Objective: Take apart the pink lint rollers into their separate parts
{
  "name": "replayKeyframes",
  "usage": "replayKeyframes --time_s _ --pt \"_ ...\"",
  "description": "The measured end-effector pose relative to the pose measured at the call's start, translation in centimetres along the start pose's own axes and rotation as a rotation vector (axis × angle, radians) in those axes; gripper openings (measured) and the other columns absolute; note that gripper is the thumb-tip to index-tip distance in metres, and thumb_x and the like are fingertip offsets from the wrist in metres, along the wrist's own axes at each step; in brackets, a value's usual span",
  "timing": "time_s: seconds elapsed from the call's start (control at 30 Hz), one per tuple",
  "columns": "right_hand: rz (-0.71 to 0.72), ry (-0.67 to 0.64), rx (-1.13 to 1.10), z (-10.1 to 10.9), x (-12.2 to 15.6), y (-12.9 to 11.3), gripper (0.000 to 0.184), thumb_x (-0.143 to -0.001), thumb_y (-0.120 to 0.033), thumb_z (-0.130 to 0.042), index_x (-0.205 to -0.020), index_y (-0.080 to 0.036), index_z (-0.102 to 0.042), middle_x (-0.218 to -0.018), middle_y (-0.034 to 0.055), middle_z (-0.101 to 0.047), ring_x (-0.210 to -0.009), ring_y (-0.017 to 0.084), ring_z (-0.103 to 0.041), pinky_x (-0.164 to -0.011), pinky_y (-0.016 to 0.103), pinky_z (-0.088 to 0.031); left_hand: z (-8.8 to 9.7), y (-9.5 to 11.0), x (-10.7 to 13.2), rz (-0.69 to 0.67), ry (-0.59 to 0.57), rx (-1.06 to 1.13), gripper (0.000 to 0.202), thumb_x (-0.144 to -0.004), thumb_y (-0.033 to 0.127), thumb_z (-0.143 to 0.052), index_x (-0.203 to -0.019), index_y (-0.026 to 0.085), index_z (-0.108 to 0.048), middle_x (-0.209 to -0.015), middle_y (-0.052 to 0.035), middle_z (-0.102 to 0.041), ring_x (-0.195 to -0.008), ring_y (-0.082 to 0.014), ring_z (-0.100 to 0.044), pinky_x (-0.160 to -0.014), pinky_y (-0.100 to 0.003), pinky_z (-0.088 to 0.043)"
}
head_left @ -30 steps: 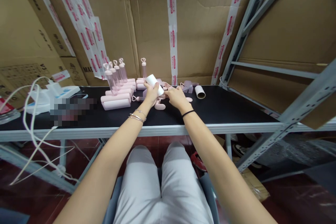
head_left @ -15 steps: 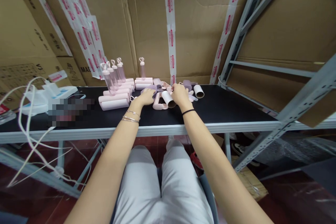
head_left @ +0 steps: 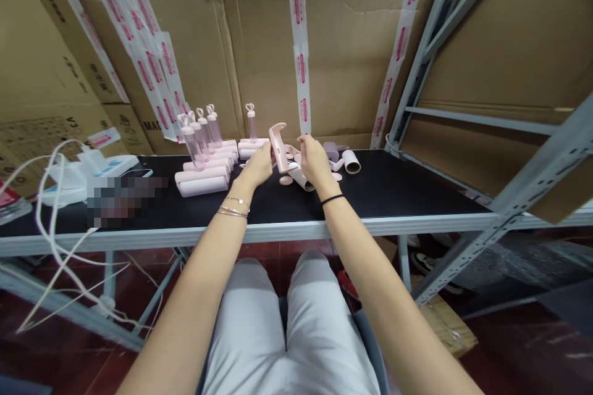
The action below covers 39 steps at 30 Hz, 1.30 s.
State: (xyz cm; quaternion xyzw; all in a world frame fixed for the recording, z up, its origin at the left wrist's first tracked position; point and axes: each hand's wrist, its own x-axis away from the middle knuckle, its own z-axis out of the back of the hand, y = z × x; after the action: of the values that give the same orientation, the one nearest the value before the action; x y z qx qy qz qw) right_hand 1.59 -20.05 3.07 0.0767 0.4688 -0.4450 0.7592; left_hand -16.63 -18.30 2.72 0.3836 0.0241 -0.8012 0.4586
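My left hand (head_left: pixel 258 165) grips a pink plastic roller frame (head_left: pixel 279 151), raised and tilted above the black table. My right hand (head_left: pixel 315 163) is just right of the frame, its fingers bent together at about the same height; whatever they hold, if anything, is hidden. Below the hands lies a white cardboard-cored roll (head_left: pixel 306 184), partly covered by my right hand. A small pink oval piece (head_left: pixel 286 180) rests beside it. Another white roll (head_left: pixel 351 162) lies on its side farther right, near a mauve piece (head_left: pixel 330 149).
Several pink lint rollers (head_left: pixel 204 182) with clear upright handles stand at the left, and one more lint roller (head_left: pixel 252 136) is behind my left hand. A power strip (head_left: pixel 111 166) with white cables (head_left: pixel 50 216) occupies the far left. Cardboard (head_left: pixel 259 62) walls the back; a metal post (head_left: pixel 523 179) rises at right.
My left hand has picked up the pink frame from the table and tilted it upright. The right hand's fingers have risen slightly. The roll beneath has shifted a little.
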Motion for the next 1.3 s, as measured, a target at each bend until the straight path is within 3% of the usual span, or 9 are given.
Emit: replayKeyframes --time_s 0.1,0.33,0.5,0.63,0.77,0.87,0.97,1.07,1.3 --pt "0.027 -0.059 -0.072 0.4 0.1 -0.2 0.032 -0.097 -0.022 -0.026 -0.107 -0.015 -0.055 -0.098 0.0107 -0.066 -0.089 0.022 -0.058 -0.077 0.028 -0.038 -0.3 -0.3 -0.3 -0.070 0.056 0.007 0.018 -0.087 0.017 -0.047 -0.104 0.013 -0.049 -0.104 -0.0156 -0.058 -0.097 -0.0249 -0.057 -0.091 -0.042 -0.046" --pt "0.074 -0.292 -0.077 1.3 0.1 -0.4 0.021 -0.089 -0.020 -0.040 -0.079 -0.019 -0.059 -0.084 0.0037 -0.066 -0.070 0.016 -0.055 -0.068 0.025 -0.035 0.0 0.1 -0.3 -0.129 -0.046 -0.067 0.026 -0.089 0.016 -0.039 -0.113 0.013 -0.049 -0.108 -0.0143 -0.056 -0.103 -0.0241 -0.054 -0.094 -0.040 -0.045" --pt "0.024 -0.283 -0.075 1.1 0.0 0.2 0.023 -0.088 -0.018 -0.039 -0.080 -0.019 -0.060 -0.081 0.0032 -0.066 -0.068 0.016 -0.054 -0.065 0.024 -0.034 -0.1 1.5 0.1 -0.072 -0.119 -0.220 0.029 -0.087 0.012 -0.041 -0.114 0.007 -0.049 -0.115 -0.0207 -0.052 -0.112 -0.0308 -0.052 -0.098 -0.046 -0.041" --pt "0.002 -0.249 -0.079 1.1 0.0 0.6 0.022 -0.087 -0.018 -0.039 -0.081 -0.019 -0.061 -0.080 0.0036 -0.067 -0.069 0.016 -0.054 -0.064 0.025 -0.032 0.0 2.3 0.2 -0.099 -0.145 -0.169 0.032 -0.087 0.016 -0.044 -0.116 0.004 -0.049 -0.119 -0.0232 -0.053 -0.114 -0.0319 -0.051 -0.102 -0.049 -0.040" --pt "0.031 -0.236 -0.093 1.2 0.2 0.8 0.022 -0.087 -0.019 -0.040 -0.082 -0.019 -0.061 -0.081 0.0040 -0.068 -0.069 0.017 -0.055 -0.063 0.025 -0.032 0.5 2.3 0.1 -0.161 -0.146 0.080 0.032 -0.085 0.019 -0.048 -0.115 0.008 -0.054 -0.116 -0.0169 -0.061 -0.111 -0.0257 -0.057 -0.101 -0.041 -0.044" --pt "0.061 -0.225 -0.098 1.1 0.2 0.9 0.019 -0.085 -0.018 -0.042 -0.082 -0.018 -0.061 -0.081 0.0039 -0.067 -0.071 0.017 -0.056 -0.064 0.025 -0.033 0.7 2.3 0.3 -0.089 -0.104 0.155 0.036 -0.079 0.022 -0.056 -0.113 0.012 -0.058 -0.114 -0.0118 -0.065 -0.106 -0.0242 -0.061 -0.097 -0.037 -0.047" --pt "0.126 -0.250 -0.128 0.9 0.2 0.7 0.018 -0.085 -0.017 -0.043 -0.082 -0.018 -0.061 -0.083 0.0041 -0.067 -0.073 0.016 -0.057 -0.067 0.024 -0.035 0.7 2.3 0.4 0.030 -0.111 0.095 0.027 -0.074 0.024 -0.059 -0.098 0.012 -0.064 -0.095 -0.0084 -0.070 -0.088 -0.0229 -0.065 -0.083 -0.033 -0.052" --pt "0.180 -0.297 -0.108 0.8 0.3 0.0 0.019 -0.087 -0.018 -0.044 -0.080 -0.017 -0.062 -0.083 0.0046 -0.066 -0.075 0.016 -0.056 -0.068 0.024 -0.035 0.6 2.0 0.4 0.032 -0.126 0.018 0.013 -0.074 0.023 -0.057 -0.079 0.013 -0.064 -0.081 -0.0065 -0.070 -0.075 -0.0204 -0.065 -0.073 -0.029 -0.051" --pt "0.176 -0.303 -0.040 1.2 0.5 -1.4 0.019 -0.089 -0.019 -0.044 -0.083 -0.016 -0.062 -0.083 0.0055 -0.066 -0.073 0.016 -0.054 -0.066 0.025 -0.033 0.4 1.2 0.2 -0.008 -0.081 -0.174 0.021 -0.081 0.028 -0.051 -0.077 0.013 -0.065 -0.084 -0.0113 -0.071 -0.081 -0.0236 -0.067 -0.071 -0.029 -0.050"
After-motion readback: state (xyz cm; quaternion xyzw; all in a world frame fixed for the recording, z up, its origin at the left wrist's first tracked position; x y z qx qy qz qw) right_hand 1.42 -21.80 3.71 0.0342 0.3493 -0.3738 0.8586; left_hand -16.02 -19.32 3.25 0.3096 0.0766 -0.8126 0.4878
